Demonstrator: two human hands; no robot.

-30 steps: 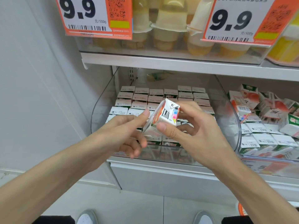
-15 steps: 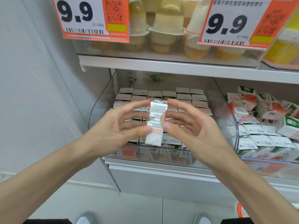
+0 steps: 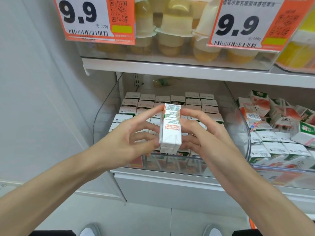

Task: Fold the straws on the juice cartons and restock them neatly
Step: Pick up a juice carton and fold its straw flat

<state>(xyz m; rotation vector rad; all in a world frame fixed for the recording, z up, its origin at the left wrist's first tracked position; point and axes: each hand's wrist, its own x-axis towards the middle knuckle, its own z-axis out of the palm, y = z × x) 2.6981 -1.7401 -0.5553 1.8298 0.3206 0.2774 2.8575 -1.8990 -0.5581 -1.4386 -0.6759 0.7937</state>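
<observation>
Two hands share one juice carton (image 3: 170, 126) at frame centre, held upright with a narrow printed face toward the camera. Left hand (image 3: 129, 142): index fingertip on the carton's upper left edge, lower fingers curled against its bottom left. Right hand (image 3: 202, 138): thumb pressed on the right face, fingers wrapped behind. Both grips closed on the carton by fingertips only, not the palm. Straw not visible on the faces shown; cannot tell whether it is folded.

Carton sits in the air just in front of and above the clear bin (image 3: 105, 120) at centre. Inside that bin, stocked cartons (image 3: 192, 103) stand in tidy rows, tops up, filling most of the back. Judgement: this part largely done, with room at the front for the one in hand.

Right of frame, a second bin holds loose cartons (image 3: 272, 114) heaped at mixed angles over flatter rows. Judgement: these remain to be sorted. Upper frame: price tags (image 3: 95, 17) reading 9.9 on the shelf above.
</observation>
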